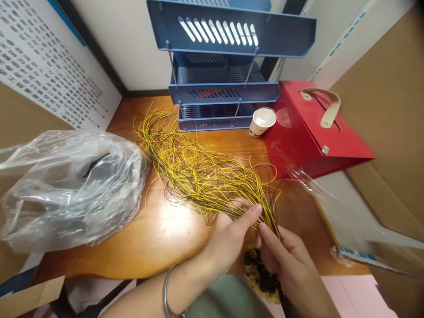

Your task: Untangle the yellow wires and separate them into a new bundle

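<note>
A long loose bundle of thin yellow and black wires (198, 172) stretches over the wooden table, tangled at its far left end and drawn together near me. My left hand (233, 229) is closed round the bundle, thumb on top and fingers beneath, partly hidden by the strands. Just to the right, my right hand (288, 256) grips the same wires close to their near end. Below it hangs a dark and yellowish clump (261, 274) at the table edge; whether it joins the wires I cannot tell.
A clear plastic bag (73, 190) with dark contents lies on the left. At the back stands a blue tiered letter tray (225, 92), beside a paper cup (263, 121) and a red box with a handle (318, 128). Cardboard (391, 110) borders the right side.
</note>
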{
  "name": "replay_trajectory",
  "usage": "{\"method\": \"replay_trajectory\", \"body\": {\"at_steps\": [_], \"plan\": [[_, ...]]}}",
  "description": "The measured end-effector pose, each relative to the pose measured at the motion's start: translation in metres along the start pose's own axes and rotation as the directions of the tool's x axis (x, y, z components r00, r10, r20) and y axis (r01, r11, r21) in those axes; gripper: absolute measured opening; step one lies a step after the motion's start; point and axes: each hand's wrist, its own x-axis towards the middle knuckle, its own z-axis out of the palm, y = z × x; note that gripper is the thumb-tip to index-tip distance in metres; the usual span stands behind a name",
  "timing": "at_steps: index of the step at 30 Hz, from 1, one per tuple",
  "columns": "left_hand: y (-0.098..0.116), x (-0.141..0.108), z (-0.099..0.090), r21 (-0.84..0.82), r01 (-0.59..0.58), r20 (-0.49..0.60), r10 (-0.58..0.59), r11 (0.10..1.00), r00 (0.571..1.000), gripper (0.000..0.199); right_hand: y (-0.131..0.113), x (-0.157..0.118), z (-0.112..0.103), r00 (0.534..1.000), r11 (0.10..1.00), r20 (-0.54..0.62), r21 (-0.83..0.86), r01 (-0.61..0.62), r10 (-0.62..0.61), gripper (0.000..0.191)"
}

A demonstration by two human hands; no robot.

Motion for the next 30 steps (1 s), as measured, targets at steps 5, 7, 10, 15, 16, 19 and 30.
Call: {"method": "replay_trajectory", "body": {"at_steps": [5, 7, 10, 15, 16, 19, 30], "plan": [[-0.004, 0.003, 0.001, -0.019, -0.006, -0.047, 0.005, 1.0, 0.999, 0.033, 0.007, 0.005, -0.007, 0.999, 0.999, 0.051, 0.034, -0.007, 0.005, 0.049], [-0.006, 0.004, 0.0, -0.021, -0.007, -0.067, 0.006, 1.0, 0.998, 0.032, 0.008, 0.007, -0.008, 0.998, 0.999, 0.062, 0.048, -0.011, 0.008, 0.05], [-0.009, 0.003, 0.001, -0.035, 0.014, -0.083, -0.017, 0.999, 0.996, 0.034, 0.005, 0.006, -0.004, 1.0, 0.998, 0.018, 0.064, -0.006, 0.005, 0.05], [-0.01, 0.004, 0.005, -0.237, 0.04, -0.104, -0.067, 0.971, 0.992, 0.029, 0.0, 0.001, 0.002, 1.0, 0.995, 0.008, 0.095, -0.025, 0.024, 0.053], [-0.009, 0.004, 0.005, -0.285, 0.047, -0.096, -0.077, 0.958, 0.992, 0.028, 0.001, 0.001, 0.002, 0.999, 0.995, 0.023, 0.097, -0.034, 0.032, 0.053], [-0.003, 0.003, 0.006, -0.399, 0.042, -0.033, -0.06, 0.916, 0.998, 0.022, 0.004, 0.002, 0.0, 0.999, 0.993, 0.027, 0.11, -0.036, 0.033, 0.053], [0.034, -0.001, -0.005, -0.662, -0.08, -0.079, 0.036, 0.745, 0.996, 0.016, 0.001, 0.0, -0.001, 0.994, 0.96, -0.099, 0.279, -0.022, 0.051, 0.049]]}}
